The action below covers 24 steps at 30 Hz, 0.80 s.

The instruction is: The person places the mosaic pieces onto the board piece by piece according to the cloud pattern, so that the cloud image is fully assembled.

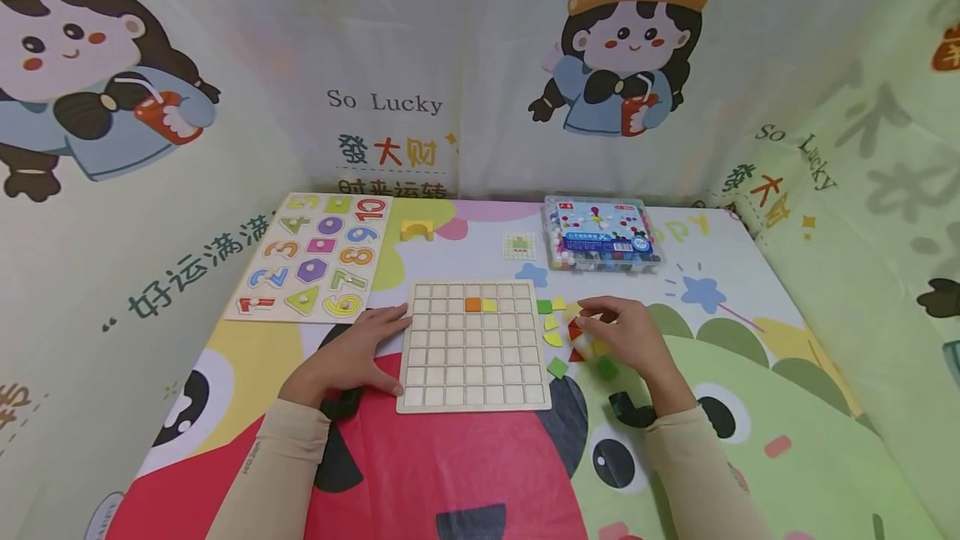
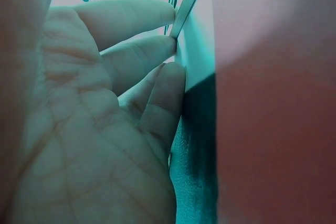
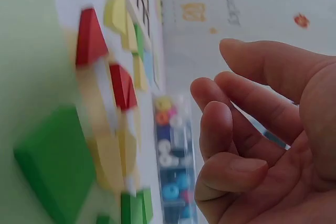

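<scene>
A wooden grid board [image 1: 474, 352] lies in the middle of the table, with an orange square [image 1: 472, 304] and a yellow square [image 1: 490, 305] in adjoining cells near its far side. My left hand [image 1: 352, 357] rests at the board's left side, fingertips [image 2: 170, 45] against its edge. To the right of the board, my right hand [image 1: 628, 336] hovers over small loose pieces, fingers loosely bent and nothing between them. Those pieces include a green block [image 1: 557, 368], a yellow rounded piece [image 1: 552, 339] and a red triangle [image 3: 90, 40]. Part of the pile is hidden under the right hand.
A number and shape puzzle board [image 1: 300, 261] lies at the back left. Beside it is a yellow arch block [image 1: 417, 229]. A clear compartment box [image 1: 603, 233] of beads stands at the back right, with a small pattern card [image 1: 519, 246] to its left.
</scene>
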### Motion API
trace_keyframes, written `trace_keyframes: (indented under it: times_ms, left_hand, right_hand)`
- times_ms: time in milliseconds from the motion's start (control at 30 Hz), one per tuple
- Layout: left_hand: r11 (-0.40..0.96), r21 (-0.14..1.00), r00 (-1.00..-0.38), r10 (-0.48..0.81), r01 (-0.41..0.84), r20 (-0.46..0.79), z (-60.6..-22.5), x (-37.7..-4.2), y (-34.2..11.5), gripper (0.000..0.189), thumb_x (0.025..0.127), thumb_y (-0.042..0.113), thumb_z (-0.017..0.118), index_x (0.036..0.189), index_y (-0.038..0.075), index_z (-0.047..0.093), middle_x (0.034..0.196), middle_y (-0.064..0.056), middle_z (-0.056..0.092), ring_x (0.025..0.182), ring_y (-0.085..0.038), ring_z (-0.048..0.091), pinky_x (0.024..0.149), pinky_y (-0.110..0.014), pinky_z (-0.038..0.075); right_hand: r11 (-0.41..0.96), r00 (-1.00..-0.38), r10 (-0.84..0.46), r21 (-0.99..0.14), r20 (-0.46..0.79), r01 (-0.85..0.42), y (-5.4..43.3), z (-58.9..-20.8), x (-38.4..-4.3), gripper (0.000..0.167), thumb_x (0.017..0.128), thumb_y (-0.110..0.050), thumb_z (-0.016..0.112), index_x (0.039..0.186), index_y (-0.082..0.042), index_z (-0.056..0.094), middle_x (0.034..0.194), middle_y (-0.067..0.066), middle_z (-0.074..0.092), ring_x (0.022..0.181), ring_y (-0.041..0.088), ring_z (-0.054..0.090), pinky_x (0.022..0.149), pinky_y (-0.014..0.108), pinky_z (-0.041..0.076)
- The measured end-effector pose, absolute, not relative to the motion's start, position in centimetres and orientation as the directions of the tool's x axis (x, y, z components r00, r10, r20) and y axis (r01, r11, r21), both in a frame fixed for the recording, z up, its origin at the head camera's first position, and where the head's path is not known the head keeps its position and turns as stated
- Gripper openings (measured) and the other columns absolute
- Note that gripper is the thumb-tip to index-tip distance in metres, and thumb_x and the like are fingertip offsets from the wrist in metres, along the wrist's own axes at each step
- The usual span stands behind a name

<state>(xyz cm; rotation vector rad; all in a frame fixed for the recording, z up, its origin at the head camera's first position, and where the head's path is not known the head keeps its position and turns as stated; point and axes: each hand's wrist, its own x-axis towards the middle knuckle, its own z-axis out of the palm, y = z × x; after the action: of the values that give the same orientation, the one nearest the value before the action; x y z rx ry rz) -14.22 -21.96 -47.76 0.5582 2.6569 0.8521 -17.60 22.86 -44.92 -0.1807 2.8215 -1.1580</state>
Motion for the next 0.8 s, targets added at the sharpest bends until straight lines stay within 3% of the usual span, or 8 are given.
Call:
trace_keyframes:
  times_ms: [300, 567, 800]
  left_hand:
    - [0.744, 0.613, -0.880, 0.447, 0.267, -0.159, -47.8, -14.2, -22.1, 0.112, 0.071, 0.045, 0.096, 0.163, 0.009, 0.042, 0.173, -0.013, 0.031, 0.155, -0.043, 0.028, 0.107, -0.056, 0.056]
    - [0.744, 0.609, -0.879, 0.452, 0.275, -0.155, -48.0, -14.5, -22.0, 0.113, 0.071, 0.047, 0.096, 0.163, 0.011, 0.042, 0.173, -0.011, 0.031, 0.155, -0.039, 0.029, 0.108, -0.054, 0.056]
    - [0.742, 0.615, -0.878, 0.451, 0.267, -0.162, -47.9, -14.4, -22.0, 0.113, 0.071, 0.046, 0.096, 0.163, 0.012, 0.041, 0.174, -0.010, 0.030, 0.156, -0.039, 0.027, 0.109, -0.054, 0.055]
  right_hand:
    - [0.791, -0.993, -0.099, -0.610, -0.059, -0.043, 24.6, -45.2, -17.9, 0.032, 0.098, -0.018, 0.075, 0.125, -0.001, 0.075, 0.107, 0.017, 0.077, 0.091, 0.028, 0.065, 0.068, 0.030, 0.051]
    - [0.887, -0.985, -0.087, -0.462, -0.146, -0.010, 24.2, -45.9, -18.3, 0.035, 0.094, -0.024, 0.079, 0.121, -0.001, 0.079, 0.103, 0.016, 0.074, 0.093, 0.029, 0.063, 0.077, 0.038, 0.054]
    - [0.907, -0.981, -0.107, -0.419, -0.162, -0.030, 23.8, -46.1, -18.3, 0.033, 0.095, -0.020, 0.079, 0.123, -0.001, 0.078, 0.096, 0.014, 0.070, 0.087, 0.026, 0.056, 0.073, 0.036, 0.049]
